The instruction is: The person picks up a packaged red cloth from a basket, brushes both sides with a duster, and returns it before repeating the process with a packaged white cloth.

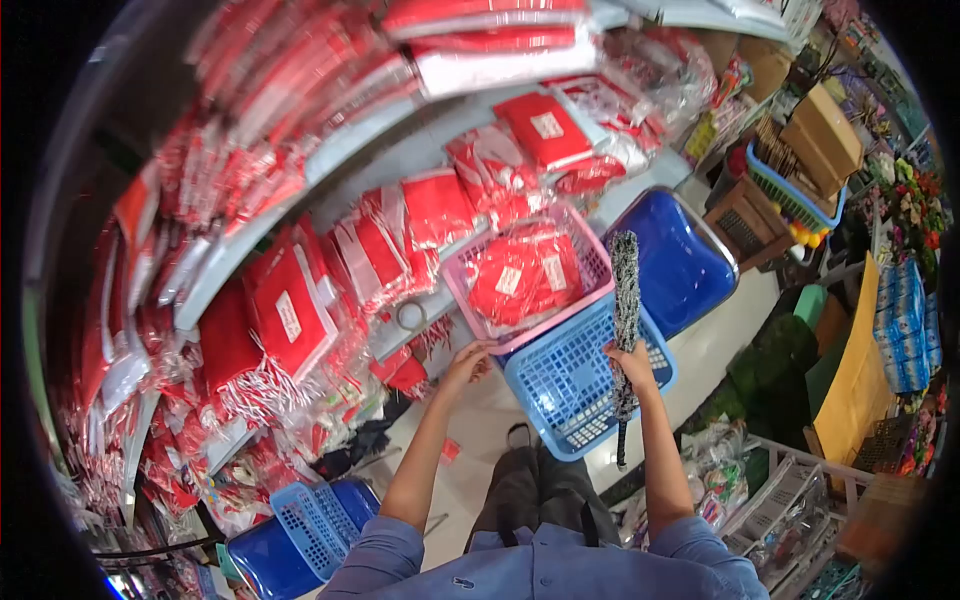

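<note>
"Grey, shaggy fibre covers that duster (625,290). Where exactly is it?"

"Across the right side of the blue basket (565,380), its fluffy end toward the shelf (400,150), its dark handle (622,448) toward the blue shirt (600,560). I can't tell whether it touches the basket."

"And the right hand (635,368)?"

"Its grip looks closed around the duster, near mid-length rather than at the handle. I'd guess that holding it there keeps something so long balanced."

"What about the left hand (468,365)?"

"At the near left corner of the pink basket (552,322), fingers loosely curled. Whether that grip has hold of the rim or is just beside it, I can't tell; a corner would be a handy place to steady it."

"Why do the red packets (530,300) sit inside?"

"Their plastic looks slick, so the raised walls probably stop them sliding off. White labels (508,280) face up, perhaps for reading from above."

"And both baskets so close together?"

"Pink by the shelf, blue nearer the shirt: that seems to put both within arm's reach. The blue seat (680,265) beside them hints at a similar support underneath, but that's mostly hidden."
</note>
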`<move>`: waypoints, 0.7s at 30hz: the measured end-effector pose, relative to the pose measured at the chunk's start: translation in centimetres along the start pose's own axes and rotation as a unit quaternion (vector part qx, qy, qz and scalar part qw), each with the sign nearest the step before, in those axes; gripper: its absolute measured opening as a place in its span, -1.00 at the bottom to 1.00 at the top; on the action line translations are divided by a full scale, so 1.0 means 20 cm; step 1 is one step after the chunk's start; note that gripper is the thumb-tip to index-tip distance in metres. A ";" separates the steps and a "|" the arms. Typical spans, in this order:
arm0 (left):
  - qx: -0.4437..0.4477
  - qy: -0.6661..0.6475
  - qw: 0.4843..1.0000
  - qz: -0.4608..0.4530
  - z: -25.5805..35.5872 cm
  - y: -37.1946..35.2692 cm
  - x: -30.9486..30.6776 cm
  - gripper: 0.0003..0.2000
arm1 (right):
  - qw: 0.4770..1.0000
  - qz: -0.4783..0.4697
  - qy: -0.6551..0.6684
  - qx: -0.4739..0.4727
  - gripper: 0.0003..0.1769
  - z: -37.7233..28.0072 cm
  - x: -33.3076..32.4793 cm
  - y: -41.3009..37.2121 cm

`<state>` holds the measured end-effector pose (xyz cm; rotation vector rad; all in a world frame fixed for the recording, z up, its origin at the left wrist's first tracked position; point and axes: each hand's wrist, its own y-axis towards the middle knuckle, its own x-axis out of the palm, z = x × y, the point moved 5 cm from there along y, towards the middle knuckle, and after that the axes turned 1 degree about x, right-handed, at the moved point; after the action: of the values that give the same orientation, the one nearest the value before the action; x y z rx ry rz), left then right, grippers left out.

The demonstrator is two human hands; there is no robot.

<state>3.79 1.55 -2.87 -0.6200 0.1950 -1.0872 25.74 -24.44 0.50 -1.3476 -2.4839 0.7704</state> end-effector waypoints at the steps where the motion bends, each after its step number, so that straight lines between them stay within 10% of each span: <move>1: -0.030 0.005 1.000 0.007 -0.08 -0.08 0.04 -0.63 | 1.000 0.009 0.008 0.014 -0.87 0.06 -0.01 -0.11; 8: -0.071 -0.045 0.996 0.035 -0.53 0.40 0.09 -0.66 | 0.992 0.019 0.056 0.113 -0.88 0.71 0.13 0.14; 16: 0.015 -0.130 0.987 0.092 -0.49 0.97 0.02 -0.57 | 0.988 0.053 0.091 0.115 -0.90 0.73 0.07 0.19; 21: -0.103 -0.176 0.970 0.135 -0.60 1.19 -0.06 -0.34 | 0.983 0.070 0.109 0.133 -0.90 0.75 0.05 0.21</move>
<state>16.22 5.66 -26.23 -0.9334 0.0797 -0.6839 21.84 -26.86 -14.32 -1.4317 -2.0546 0.8962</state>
